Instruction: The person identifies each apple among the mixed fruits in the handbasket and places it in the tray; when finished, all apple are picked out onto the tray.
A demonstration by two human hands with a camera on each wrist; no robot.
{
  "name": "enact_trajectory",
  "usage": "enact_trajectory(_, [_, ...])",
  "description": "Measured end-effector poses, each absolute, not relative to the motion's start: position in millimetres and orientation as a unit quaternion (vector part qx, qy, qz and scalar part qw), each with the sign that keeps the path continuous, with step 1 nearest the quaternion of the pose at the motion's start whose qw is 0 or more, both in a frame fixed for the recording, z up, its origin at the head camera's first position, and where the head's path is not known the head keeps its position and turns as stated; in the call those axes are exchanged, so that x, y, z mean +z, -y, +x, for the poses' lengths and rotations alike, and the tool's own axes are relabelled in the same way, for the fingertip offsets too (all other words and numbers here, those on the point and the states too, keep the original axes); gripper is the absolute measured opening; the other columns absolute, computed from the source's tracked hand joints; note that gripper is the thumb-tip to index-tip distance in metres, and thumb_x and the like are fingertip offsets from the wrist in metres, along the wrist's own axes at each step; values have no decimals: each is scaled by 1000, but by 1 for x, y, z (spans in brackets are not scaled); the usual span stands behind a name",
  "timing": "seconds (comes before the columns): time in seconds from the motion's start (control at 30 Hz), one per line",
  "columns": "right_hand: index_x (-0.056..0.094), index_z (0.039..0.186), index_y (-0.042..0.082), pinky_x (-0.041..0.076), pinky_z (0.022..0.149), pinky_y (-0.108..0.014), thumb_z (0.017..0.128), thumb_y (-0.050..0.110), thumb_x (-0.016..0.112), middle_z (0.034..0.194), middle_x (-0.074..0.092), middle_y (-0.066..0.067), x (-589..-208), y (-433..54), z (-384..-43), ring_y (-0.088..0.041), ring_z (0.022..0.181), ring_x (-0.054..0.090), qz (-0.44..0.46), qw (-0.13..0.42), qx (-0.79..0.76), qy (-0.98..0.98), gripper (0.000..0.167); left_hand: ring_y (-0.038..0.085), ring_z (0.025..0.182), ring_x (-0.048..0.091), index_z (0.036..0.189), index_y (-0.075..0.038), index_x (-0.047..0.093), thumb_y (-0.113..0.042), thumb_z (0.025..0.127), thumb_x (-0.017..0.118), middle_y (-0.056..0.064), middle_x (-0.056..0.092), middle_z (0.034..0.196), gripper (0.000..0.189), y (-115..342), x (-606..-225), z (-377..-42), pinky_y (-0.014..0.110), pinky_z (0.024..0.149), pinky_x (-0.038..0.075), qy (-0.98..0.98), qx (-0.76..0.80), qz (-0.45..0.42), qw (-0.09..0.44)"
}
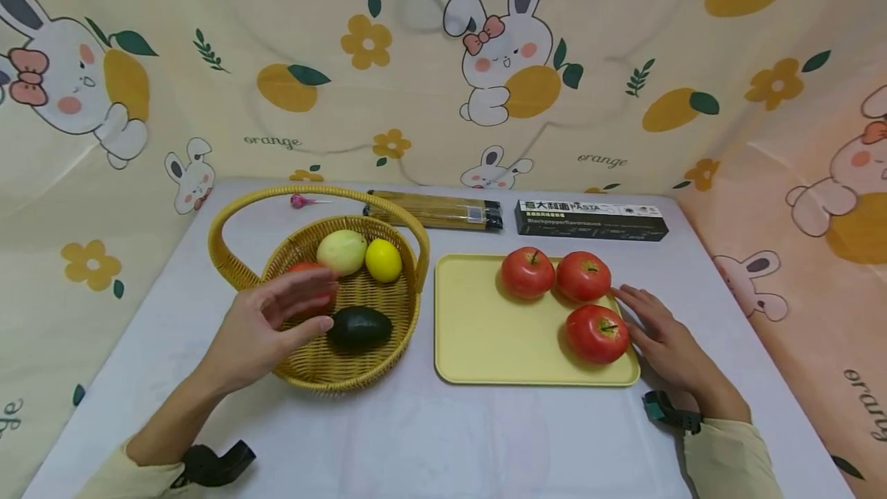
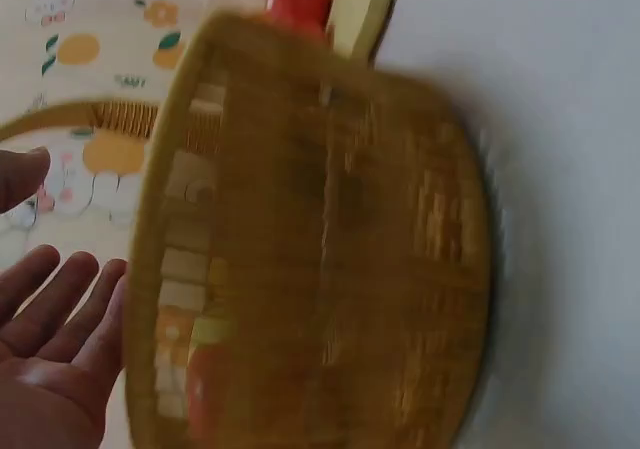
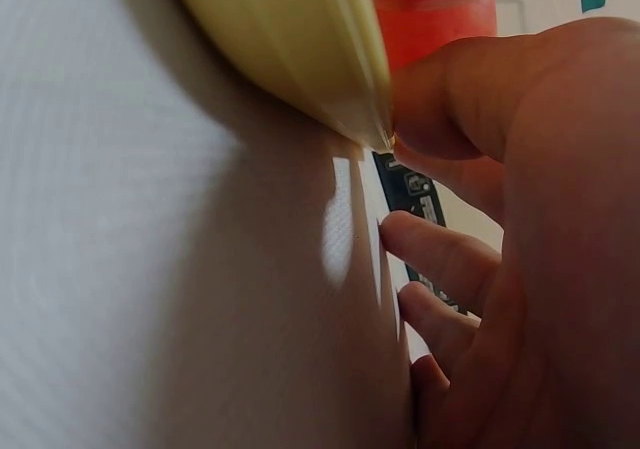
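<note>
My left hand [image 1: 256,337] hovers over the near left rim of a yellow wicker basket [image 1: 333,385], thumb and fingers spread apart around nothing. Under those fingers lies a red fruit [image 1: 324,302], partly covered. A dark green avocado [image 1: 359,328], a yellow lemon [image 1: 383,260] and a pale green round fruit [image 1: 342,252] lie beside it in the basket. On the right, my right hand [image 1: 668,345] is at the right edge of a yellow tray [image 1: 478,322], loosely extended, its thumb close to the rim [image 3: 385,134]. Three red apples [image 1: 597,334] sit on the tray's right half.
Behind the tray lie a dark pasta box [image 1: 591,220] and long packs of noodles [image 1: 443,211]. A small pink-handled tool [image 1: 299,201] lies behind the basket, whose tall handle [image 1: 312,191] arches over its back. A printed cloth hangs behind the white table.
</note>
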State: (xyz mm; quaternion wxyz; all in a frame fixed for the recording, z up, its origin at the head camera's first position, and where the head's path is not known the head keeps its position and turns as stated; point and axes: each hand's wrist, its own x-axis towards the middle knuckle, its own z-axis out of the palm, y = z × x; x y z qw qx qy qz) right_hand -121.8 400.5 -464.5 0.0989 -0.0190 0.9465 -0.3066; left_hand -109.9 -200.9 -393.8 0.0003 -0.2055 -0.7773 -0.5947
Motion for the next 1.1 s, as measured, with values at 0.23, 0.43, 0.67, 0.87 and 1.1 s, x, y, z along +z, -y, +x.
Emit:
enact_trajectory(0.23, [33,174,25,25,109,-94,112,36,60,179,22,-25,-463,-401,-121,-54,167,6,-18,93,-307,-947,68,23,120,75,144,-7,70,-7,93,88,14,77,133,54,214,-393,-116,14,100,57,854,-482,-183,71])
enact_trajectory(0.43, [33,174,26,25,109,-94,112,36,61,180,22,-24,-464,-402,-121,-54,167,6,-21,95,-310,-946,69,35,112,74,142,-6,70,-6,86,93,16,78,130,60,209,-397,-122,37,93,67,907,-368,-169,117])
enact_trajectory(0.67, [35,173,26,27,110,-93,112,36,61,179,23,-25,-464,-401,-121,-55,166,9,-25,90,-308,-947,68,46,118,71,146,-1,64,-2,86,90,24,70,141,66,204,-397,-128,64,93,63,926,-324,-159,107])
enact_trajectory(0.87, [35,173,26,27,110,-93,112,38,60,179,23,-25,-463,-401,-121,-54,167,9,-18,91,-306,-947,67,52,134,62,151,6,56,-7,88,89,32,61,151,72,199,-396,-135,67,106,56,946,-294,-127,55])
enact_trajectory(1.1, [35,173,26,24,110,-93,111,38,61,180,23,-24,-463,-400,-121,-54,167,7,-14,94,-309,-946,69,52,133,59,151,10,54,-9,88,87,34,59,150,73,194,-402,-143,69,111,53,953,-275,-123,31])
